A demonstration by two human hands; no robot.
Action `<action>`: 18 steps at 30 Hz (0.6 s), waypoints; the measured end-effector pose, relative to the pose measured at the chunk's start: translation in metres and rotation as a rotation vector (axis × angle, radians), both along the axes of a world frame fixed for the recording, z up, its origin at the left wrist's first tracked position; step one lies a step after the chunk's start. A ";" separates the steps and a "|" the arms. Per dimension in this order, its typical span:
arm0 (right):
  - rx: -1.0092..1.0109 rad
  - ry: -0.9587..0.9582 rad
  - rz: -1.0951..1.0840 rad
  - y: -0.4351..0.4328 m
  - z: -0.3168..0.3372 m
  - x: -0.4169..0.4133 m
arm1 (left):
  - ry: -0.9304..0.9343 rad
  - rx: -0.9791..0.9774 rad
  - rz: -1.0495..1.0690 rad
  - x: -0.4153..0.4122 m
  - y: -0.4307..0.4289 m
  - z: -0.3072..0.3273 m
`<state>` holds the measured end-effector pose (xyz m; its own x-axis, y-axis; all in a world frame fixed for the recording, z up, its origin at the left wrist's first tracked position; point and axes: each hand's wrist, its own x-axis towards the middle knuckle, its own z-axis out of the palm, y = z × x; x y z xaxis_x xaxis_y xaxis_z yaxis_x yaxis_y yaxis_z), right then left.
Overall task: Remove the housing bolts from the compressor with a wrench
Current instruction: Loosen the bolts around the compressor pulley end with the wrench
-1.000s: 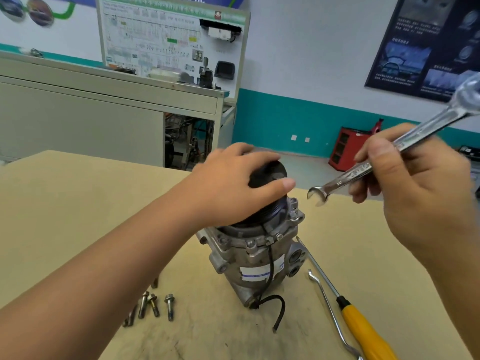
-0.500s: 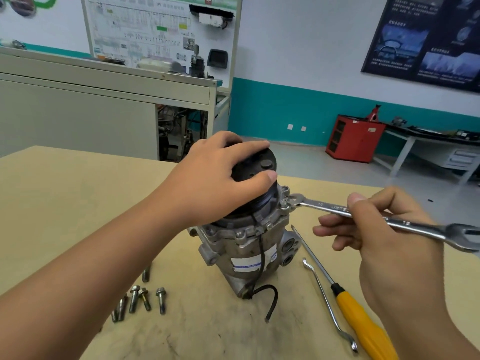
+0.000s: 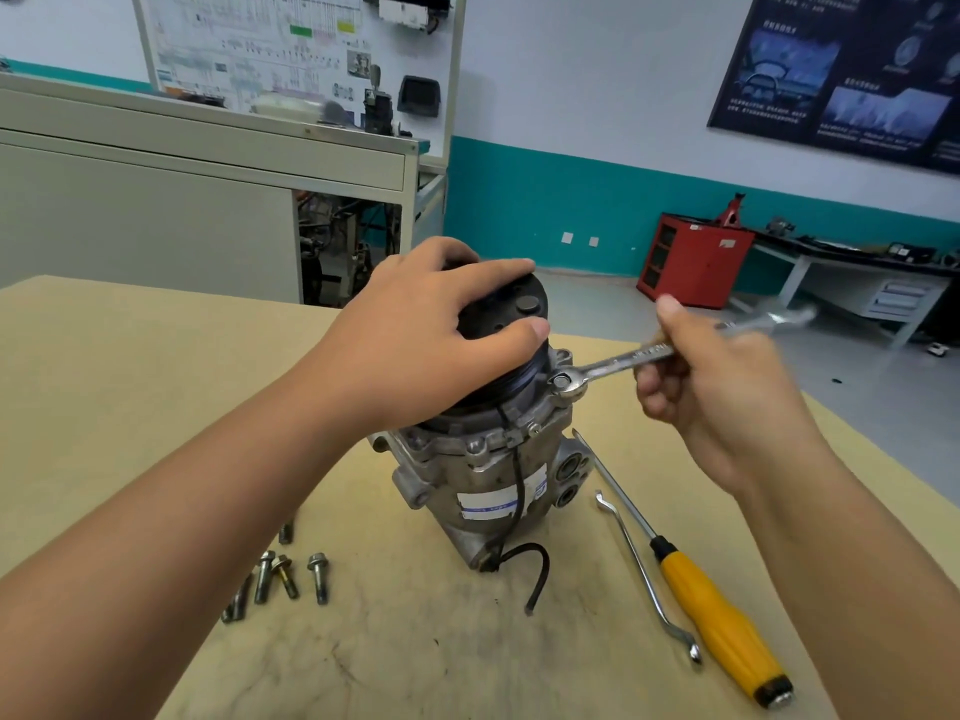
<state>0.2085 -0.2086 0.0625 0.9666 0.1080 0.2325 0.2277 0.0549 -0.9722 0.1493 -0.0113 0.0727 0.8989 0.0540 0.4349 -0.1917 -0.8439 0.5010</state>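
A grey metal compressor [image 3: 493,475] stands upright on the tan table [image 3: 130,381], its black pulley on top. My left hand [image 3: 431,340] grips the pulley from above, fingers curled over its rim. My right hand [image 3: 717,392] holds the shaft of a steel combination wrench [image 3: 623,363]. The wrench's ring end sits over a housing bolt [image 3: 563,380] on the compressor's upper right flange. Several removed bolts [image 3: 280,574] lie on the table at the front left.
A yellow-handled screwdriver [image 3: 717,615] and a thin bent metal tool [image 3: 644,574] lie to the right of the compressor. A black cable [image 3: 535,569] trails from its base. Beyond the table stand a grey cabinet, a red cabinet [image 3: 693,259] and a workbench.
My right hand brought the wrench down from the air, set its ring end on the flange bolt, then swung the handle up and away. My left hand stayed on the pulley.
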 end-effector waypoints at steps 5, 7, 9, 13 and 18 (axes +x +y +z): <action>-0.156 0.058 0.123 0.046 0.007 0.047 | -0.005 0.006 -0.008 0.001 0.001 0.000; -0.144 0.045 0.141 0.056 0.011 0.053 | -0.004 0.002 -0.011 0.001 0.002 0.000; 0.049 0.081 0.006 0.053 0.017 0.049 | 0.004 -0.003 -0.012 0.002 0.002 0.000; 0.294 0.027 -0.101 0.020 0.009 0.006 | 0.006 0.000 -0.008 0.003 0.002 0.000; 0.213 -0.136 -0.186 0.009 -0.015 -0.046 | 0.004 -0.018 -0.005 0.003 0.001 0.001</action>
<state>0.1629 -0.2001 0.0472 0.9237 -0.1330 0.3594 0.3801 0.1990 -0.9033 0.1518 -0.0100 0.0738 0.9009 0.0576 0.4303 -0.1936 -0.8338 0.5170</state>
